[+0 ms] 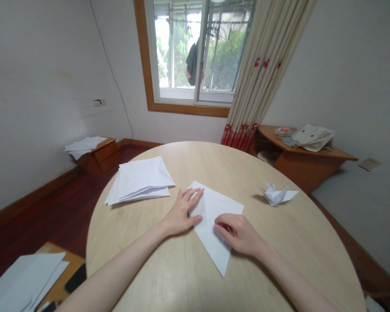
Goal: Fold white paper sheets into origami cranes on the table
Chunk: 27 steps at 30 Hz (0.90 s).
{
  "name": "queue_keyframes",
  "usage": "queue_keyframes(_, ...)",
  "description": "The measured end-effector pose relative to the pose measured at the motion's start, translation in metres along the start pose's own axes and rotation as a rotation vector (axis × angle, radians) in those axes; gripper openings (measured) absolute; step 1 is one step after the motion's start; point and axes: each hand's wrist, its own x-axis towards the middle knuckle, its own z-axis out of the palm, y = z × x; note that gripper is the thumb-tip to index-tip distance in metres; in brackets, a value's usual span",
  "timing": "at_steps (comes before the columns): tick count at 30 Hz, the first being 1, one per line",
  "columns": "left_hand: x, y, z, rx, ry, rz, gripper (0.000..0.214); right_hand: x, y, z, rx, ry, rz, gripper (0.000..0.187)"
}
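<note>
A folded sheet of white paper [211,203] lies at an angle on the round table, one pointed corner towards me. My left hand [183,212] rests on its left edge with the fingers spread, pressing it to the tabletop. Over the right part of the same sheet, my right hand [237,232] is closed, with thumb and index finger drawn together at the paper; the other fingers are curled and partly hidden. To the right stands a small folded paper crane [274,195], apart from both hands.
A stack of white paper sheets [146,175] lies on the table's [143,268] left side. Lower left, more paper [29,277] sits on a wooden surface beside a dark object [76,277]. A corner shelf [312,167] with a cloth bag [313,136] stands behind on the right.
</note>
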Motion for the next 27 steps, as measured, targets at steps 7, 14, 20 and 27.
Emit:
queue_keyframes(7,-0.002,0.004,0.002,0.09,0.137,0.06,0.074,0.004,0.019,0.006,-0.064,0.002,0.014,0.024)
queue_keyframes(14,-0.006,0.022,-0.005,0.326,0.322,0.279,0.05,0.0,0.032,0.026,-0.112,-0.039,0.016,0.041)
queue_keyframes(20,-0.008,0.039,-0.004,0.44,0.248,0.337,0.021,0.0,0.032,0.025,-0.111,-0.08,0.04,0.043)
queue_keyframes(27,-0.007,0.047,0.0,0.524,0.17,0.157,0.038,0.002,0.026,0.022,-0.115,-0.116,0.085,0.043)
